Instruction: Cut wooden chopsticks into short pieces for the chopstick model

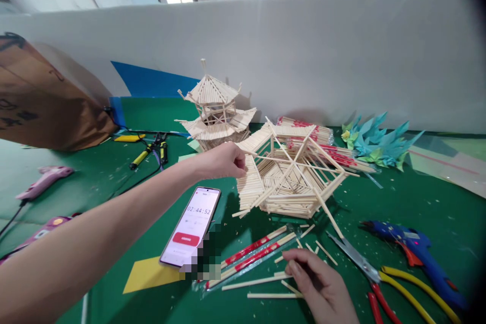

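My left hand (224,161) reaches across to the left roof edge of a wooden stick model (250,182). Its fingers are curled down at the roof strips, and the fingertips are hidden, so what they pinch cannot be made out. The model has a many-sided base and an open roof frame of crossing sticks. Low in front, my right hand (322,286) has thumb and forefinger drawn together above loose wooden sticks (258,282). Anything between those fingertips is too small to tell. Short cut pieces (325,252) lie just beyond this hand.
Behind stands a stick pagoda (212,111). A phone (193,228) with a timer lies beside wrapped chopsticks (261,248). Pliers (368,268) and a blue glue gun (413,248) are at right; blue folded paper (379,136) is behind. A pink glue gun (45,182) and paper bag (49,96) are left.
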Available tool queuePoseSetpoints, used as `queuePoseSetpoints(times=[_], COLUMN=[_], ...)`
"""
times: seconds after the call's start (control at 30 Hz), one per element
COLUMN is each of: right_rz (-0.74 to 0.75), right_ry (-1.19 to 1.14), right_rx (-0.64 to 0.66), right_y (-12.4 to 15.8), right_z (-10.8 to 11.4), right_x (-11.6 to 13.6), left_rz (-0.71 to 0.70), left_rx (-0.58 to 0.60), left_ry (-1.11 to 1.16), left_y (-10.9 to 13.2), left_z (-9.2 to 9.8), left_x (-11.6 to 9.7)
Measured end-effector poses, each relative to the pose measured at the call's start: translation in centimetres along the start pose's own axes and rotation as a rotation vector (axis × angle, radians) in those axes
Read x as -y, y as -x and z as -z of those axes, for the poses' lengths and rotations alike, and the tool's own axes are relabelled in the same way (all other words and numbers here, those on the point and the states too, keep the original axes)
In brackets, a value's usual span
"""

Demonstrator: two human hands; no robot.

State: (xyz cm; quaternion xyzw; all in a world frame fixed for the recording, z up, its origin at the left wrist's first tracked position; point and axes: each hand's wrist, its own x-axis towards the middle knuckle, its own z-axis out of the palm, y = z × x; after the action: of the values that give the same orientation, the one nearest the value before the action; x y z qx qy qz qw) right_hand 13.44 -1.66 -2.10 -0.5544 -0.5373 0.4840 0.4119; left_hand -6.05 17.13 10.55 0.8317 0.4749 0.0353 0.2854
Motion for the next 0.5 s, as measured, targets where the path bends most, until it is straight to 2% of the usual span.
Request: queuePoseSetpoints(times=[0.37,0.5], right_rz=[0.006,0.01], right_ry=[-0.027,-0.069], right_rx=[-0.029,-0.095], right_y=[-0.12,0.05], right_z=[-0.27,-0.55], right_x=[-0.2,0.01], left_rz=[-0.016,-0.015], left_rx=[-0.008,-0.02], left_ry=[0.0,0.016], left_y=[0.01,0.2], left_z=[-0.22,-0.3], left_x=[0.17,0.03])
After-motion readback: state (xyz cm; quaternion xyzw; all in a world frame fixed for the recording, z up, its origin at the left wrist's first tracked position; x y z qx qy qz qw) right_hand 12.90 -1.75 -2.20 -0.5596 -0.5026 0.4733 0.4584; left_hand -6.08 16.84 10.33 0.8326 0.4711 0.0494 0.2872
